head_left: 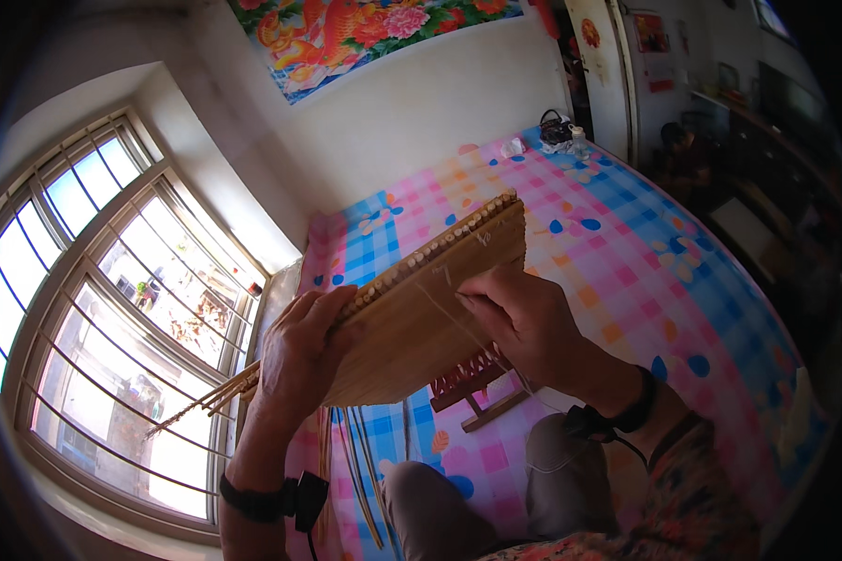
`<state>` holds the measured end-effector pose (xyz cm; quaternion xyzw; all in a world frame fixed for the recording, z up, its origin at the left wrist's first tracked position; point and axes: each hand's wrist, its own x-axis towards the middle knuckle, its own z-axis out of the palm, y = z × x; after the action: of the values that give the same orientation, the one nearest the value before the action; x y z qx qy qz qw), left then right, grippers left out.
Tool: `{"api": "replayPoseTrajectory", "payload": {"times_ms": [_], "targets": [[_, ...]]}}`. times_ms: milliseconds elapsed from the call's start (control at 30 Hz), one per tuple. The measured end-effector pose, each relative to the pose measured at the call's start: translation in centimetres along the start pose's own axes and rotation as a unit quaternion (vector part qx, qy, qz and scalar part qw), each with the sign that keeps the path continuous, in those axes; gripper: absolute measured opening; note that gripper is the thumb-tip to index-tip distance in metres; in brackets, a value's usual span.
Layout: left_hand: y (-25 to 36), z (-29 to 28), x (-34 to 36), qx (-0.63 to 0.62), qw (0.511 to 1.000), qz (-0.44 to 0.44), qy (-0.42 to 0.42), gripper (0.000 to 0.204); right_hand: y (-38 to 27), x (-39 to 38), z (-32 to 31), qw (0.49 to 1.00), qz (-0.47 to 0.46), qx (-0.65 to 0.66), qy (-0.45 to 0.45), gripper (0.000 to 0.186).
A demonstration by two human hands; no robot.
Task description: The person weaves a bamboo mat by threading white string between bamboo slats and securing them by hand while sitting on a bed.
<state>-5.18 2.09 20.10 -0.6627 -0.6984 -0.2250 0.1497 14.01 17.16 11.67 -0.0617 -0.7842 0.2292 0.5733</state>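
Observation:
A flat panel of pale stalks (393, 346) bound side by side is tilted up before me, its cut stalk ends showing along the upper edge. My left hand (309, 346) is closed on the panel's left part, thumb over the upper edge. Several thin stalks (217, 393) stick out to the left behind that hand. Against the panel's face, my right hand (519, 318) is closed in a pinch; what lies between its fingertips is hidden. A pale thread (449, 316) crosses the panel towards this hand, and a thin strand hangs below it near my knee.
I sit on a bed with a checked, flowered cover (617, 309). Beyond my knees lies a small wooden frame with red parts (472, 383); loose stalks (360, 477) lie beside my leg. A barred window (131, 318) is left. A bottle (578, 142) and dark basket (554, 129) stand far off; a person (688, 154) sits at right.

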Motion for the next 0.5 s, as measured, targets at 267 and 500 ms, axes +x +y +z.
{"api": "replayPoseTrajectory", "payload": {"times_ms": [267, 500], "targets": [[-0.5, 0.1, 0.8, 0.006, 1.0, -0.017, 0.01, 0.036, 0.7, 0.4, 3.6, 0.995, 0.058, 0.077, 0.033, 0.01], [-1.0, 0.3, 1.3, -0.004, 1.0, -0.022, 0.009, 0.036, 0.4, 1.5, 4.2, 0.879, 0.328, 0.343, -0.043, 0.007]]}}
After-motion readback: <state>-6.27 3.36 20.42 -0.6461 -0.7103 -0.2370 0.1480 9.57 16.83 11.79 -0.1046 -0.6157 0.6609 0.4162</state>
